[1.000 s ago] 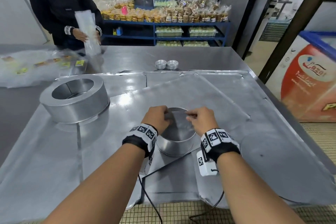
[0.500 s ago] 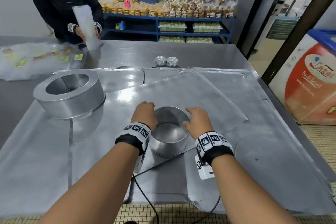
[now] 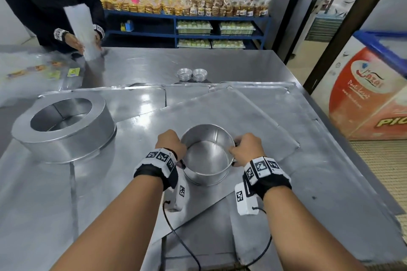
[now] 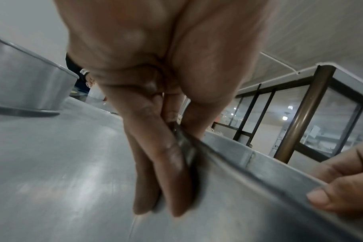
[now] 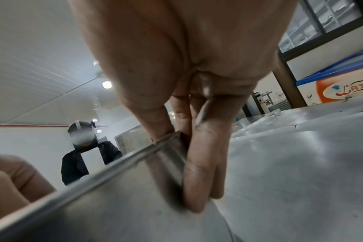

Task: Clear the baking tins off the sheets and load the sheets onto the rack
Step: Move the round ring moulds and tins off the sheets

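A small round metal baking tin (image 3: 207, 158) stands on the top, slanted baking sheet (image 3: 220, 112) in front of me. My left hand (image 3: 170, 142) grips the tin's left rim, thumb inside and fingers (image 4: 164, 172) down its outer wall. My right hand (image 3: 245, 147) pinches the right rim the same way, its fingers (image 5: 201, 176) against the outside. A large round tin (image 3: 63, 125) stands on a sheet (image 3: 39, 204) at the left. More sheets (image 3: 330, 160) lie overlapping beneath.
Two stacks of small foil cups (image 3: 192, 74) sit beyond the sheets. A person in black (image 3: 50, 0) holds a white bag (image 3: 82, 31) at the table's far left, near plastic packets (image 3: 33, 70). A freezer chest (image 3: 370, 94) stands right of the table.
Both hands have shifted from over the tin's top to its left and right rims and now grip it. The tin sits slightly farther from me.
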Demonstrator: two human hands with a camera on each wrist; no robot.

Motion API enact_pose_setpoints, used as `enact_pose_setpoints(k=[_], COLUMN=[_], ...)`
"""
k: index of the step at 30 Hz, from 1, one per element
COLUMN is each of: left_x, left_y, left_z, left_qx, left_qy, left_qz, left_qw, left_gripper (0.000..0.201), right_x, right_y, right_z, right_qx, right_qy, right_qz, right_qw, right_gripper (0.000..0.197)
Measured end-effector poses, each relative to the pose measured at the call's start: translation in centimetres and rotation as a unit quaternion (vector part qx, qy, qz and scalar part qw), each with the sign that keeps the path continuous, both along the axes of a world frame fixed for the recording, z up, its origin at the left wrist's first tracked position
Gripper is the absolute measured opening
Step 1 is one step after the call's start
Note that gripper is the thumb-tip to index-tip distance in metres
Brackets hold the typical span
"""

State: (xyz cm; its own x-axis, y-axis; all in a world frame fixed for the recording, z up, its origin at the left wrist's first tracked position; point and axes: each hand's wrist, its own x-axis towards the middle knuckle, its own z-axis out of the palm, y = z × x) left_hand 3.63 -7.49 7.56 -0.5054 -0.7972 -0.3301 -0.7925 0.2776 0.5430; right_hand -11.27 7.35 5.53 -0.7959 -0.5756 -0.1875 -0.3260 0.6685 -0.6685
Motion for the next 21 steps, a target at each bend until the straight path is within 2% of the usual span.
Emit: enact_pose_setpoints(k=[5, 9, 13, 15, 17, 21], left_x=[-0.7, -0.9, -1.6, -1.9, -2.7, -5.5], left_y=[-1.1, -1.0, -0.8, -0.8, -1.1, -2.6], left_z=[0.1, 0.1, -0.7, -0.9, -1.2, -1.3], left_qx=[0.036, 0.052, 0.12, 0.153, 0.182, 0.18], left_qy=[0.098, 0.169, 0.275, 0.283, 0.285, 0.292], left_qz=[0.04, 0.077, 0.15, 0.16, 0.155, 0.145], left_qw=[0.994, 0.981, 0.942, 0.933, 0.928, 0.928], left_gripper=[0.018, 0.015, 0.015, 0.009, 0.011, 0.012], right_x=[0.0, 1.3, 2.0, 1.6, 0.7, -1.3], right_y=[-0.7, -1.0, -1.7, -2.1, -2.4, -3.7], right_z=[-0.5, -0.2, -0.2, -0.1, -0.1, 0.2], right_qx=[-0.067, -0.141, -0.241, -0.271, -0.285, -0.315], right_qy=[-0.03, -0.153, -0.203, -0.205, -0.209, -0.207], right_qz=[-0.076, -0.136, -0.194, -0.214, -0.223, -0.228], right_qw=[0.994, 0.969, 0.929, 0.916, 0.908, 0.898], right_gripper=[0.016, 0.004, 0.017, 0.024, 0.029, 0.032])
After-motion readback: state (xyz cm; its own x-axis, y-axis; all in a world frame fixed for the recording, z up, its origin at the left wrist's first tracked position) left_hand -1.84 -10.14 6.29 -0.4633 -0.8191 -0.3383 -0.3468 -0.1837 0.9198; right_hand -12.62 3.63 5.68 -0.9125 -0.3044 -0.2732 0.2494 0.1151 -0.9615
